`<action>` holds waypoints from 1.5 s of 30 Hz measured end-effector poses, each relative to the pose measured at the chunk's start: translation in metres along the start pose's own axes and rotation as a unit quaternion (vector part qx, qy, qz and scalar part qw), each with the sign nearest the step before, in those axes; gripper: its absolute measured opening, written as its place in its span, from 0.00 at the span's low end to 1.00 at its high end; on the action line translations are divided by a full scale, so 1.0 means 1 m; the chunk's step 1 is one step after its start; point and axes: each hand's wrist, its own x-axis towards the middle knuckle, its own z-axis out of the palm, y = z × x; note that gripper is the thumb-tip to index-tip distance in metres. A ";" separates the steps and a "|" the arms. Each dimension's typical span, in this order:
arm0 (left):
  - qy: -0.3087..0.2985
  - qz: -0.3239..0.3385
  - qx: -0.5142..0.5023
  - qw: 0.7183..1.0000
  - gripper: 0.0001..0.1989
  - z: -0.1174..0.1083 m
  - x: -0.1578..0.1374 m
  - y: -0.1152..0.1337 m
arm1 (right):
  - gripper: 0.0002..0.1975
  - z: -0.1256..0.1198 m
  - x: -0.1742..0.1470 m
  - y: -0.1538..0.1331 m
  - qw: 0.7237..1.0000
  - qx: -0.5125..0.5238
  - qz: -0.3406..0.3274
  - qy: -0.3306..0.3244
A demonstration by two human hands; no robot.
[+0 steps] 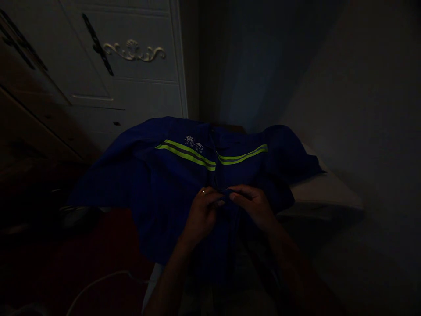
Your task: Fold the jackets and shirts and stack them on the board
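Observation:
A blue work jacket [177, 184] with yellow-green reflective stripes and a white logo on the chest lies spread out, collar away from me. My left hand [204, 208], with a ring on one finger, pinches the front edge of the jacket just below the stripes. Close beside it, my right hand [251, 202] grips the same front opening between thumb and fingers. The fingertips of both hands almost meet there. Whether a button or zip lies between them is too dark to make out. Both sleeves stretch out to the sides.
Beneath the jacket, a pale padded surface [329, 193] shows at the right. A white cabinet [144, 94] with dark handles and scroll trim stands behind at left. A pale wall [371, 105] rises at right. A white cable [98, 278] runs over the red floor [115, 245].

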 end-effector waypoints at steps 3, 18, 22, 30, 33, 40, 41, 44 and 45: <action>0.048 -0.019 -0.067 0.996 0.09 -0.005 -0.003 -0.003 | 0.11 -0.003 0.000 0.001 0.997 0.043 0.045 0.048; 0.283 -0.100 0.125 0.946 0.14 -0.015 -0.031 -0.002 | 0.25 0.001 -0.026 -0.007 0.954 0.218 0.102 0.178; 0.305 0.007 0.256 0.917 0.03 -0.009 -0.059 0.026 | 0.25 0.013 -0.030 -0.012 0.955 0.223 0.098 0.167; 0.106 -0.072 0.298 0.946 0.11 0.027 -0.100 0.030 | 0.24 0.025 -0.026 -0.026 0.951 0.255 0.087 0.149; 0.120 -0.096 0.320 0.935 0.14 0.030 -0.094 0.027 | 0.23 0.024 -0.028 -0.028 0.955 0.250 0.077 0.138; 0.108 -0.053 0.291 0.949 0.08 0.029 -0.077 0.018 | 0.22 0.023 -0.032 -0.017 0.972 0.178 0.043 0.145; 0.114 -0.046 0.263 0.957 0.08 0.028 -0.075 0.017 | 0.22 0.023 -0.035 -0.015 0.976 0.148 0.023 0.156; 0.138 -0.034 0.186 0.972 0.07 0.025 -0.072 0.021 | 0.21 0.022 -0.055 -0.011 0.972 0.002 -0.060 0.227; 0.146 -0.028 0.171 0.974 0.07 0.024 -0.071 0.024 | 0.19 0.022 -0.063 -0.011 0.964 -0.056 -0.089 0.244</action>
